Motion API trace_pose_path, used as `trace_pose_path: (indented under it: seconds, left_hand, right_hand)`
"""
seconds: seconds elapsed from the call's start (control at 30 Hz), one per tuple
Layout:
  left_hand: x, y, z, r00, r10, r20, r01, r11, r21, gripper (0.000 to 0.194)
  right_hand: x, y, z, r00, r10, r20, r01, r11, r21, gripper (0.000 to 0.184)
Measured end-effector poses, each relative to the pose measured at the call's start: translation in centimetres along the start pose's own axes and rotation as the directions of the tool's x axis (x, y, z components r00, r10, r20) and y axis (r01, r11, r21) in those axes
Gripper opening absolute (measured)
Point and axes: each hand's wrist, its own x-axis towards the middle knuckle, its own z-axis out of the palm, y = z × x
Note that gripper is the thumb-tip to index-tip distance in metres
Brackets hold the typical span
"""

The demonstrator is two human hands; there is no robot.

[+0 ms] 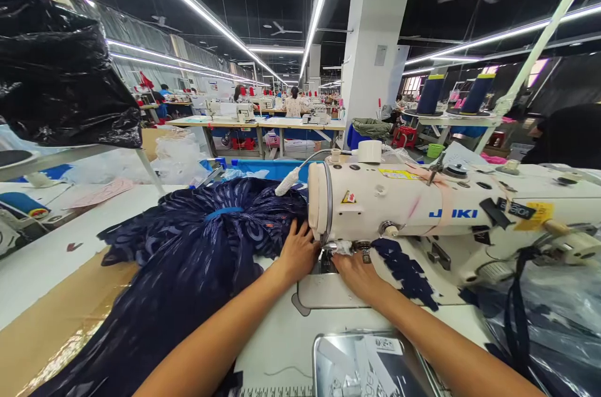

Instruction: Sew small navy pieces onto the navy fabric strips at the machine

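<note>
A white sewing machine (pixel 389 196) stands before me, its needle area between my two hands. My left hand (pixel 299 254) is left of the needle, its fingers bent over the edge of the navy fabric (pixel 178 278). That fabric is a large gathered bundle tied with a blue band (pixel 224 213), and it hangs down toward me. To the right of the presser foot (pixel 325 261), my right hand (pixel 357 275) lies low on the machine bed with its fingers closed. The machine head partly hides its fingertips, and what they pinch is too small to make out.
Navy scraps (pixel 406 272) lie on the bed at right. A metal tray (pixel 370 362) with labels sits at the front edge. Cardboard (pixel 61 315) is under the fabric at left. Clear plastic (pixel 558 315) is at right, and a black bag (pixel 66 71) hangs upper left.
</note>
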Motion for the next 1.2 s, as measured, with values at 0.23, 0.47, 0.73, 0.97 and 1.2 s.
trace_pose_path:
  seconds: [0.23,0.47,0.73,0.97,1.2]
  left_hand:
    - [-4.2,2.0,-2.2,0.998,0.015,0.061,-0.024,0.988,0.153,0.028]
    - [-15.7,-2.7,-7.8,0.847,0.131,-0.516,0.011,0.965,0.263,0.024]
    - [-18.5,-4.3,-6.9,0.91,0.262,-0.321,-0.118,0.906,0.406,0.039]
    - [-13.9,-3.7,-4.0,0.919,0.307,-0.246,-0.235,0.93,0.282,0.009]
    - [-10.1,-1.0,0.2,0.925,0.377,-0.042,-0.376,0.926,0.04,0.015]
  right_hand:
    - [-1.3,0.7,1.1,0.959,-0.092,-0.269,0.101,0.995,0.021,0.036]
    - [-2.6,-1.4,-1.9,0.913,-0.2,-0.355,0.337,0.861,0.382,0.03]
    - [3.3,-8.7,-5.1,0.985,-0.172,-0.027,0.116,0.53,0.84,0.048]
    - [10.3,-9.3,-2.2,0.98,0.197,-0.001,-0.103,0.518,0.849,0.04]
    - [13.0,-9.0,-0.8,0.964,0.264,0.034,-0.173,0.527,0.832,0.047]
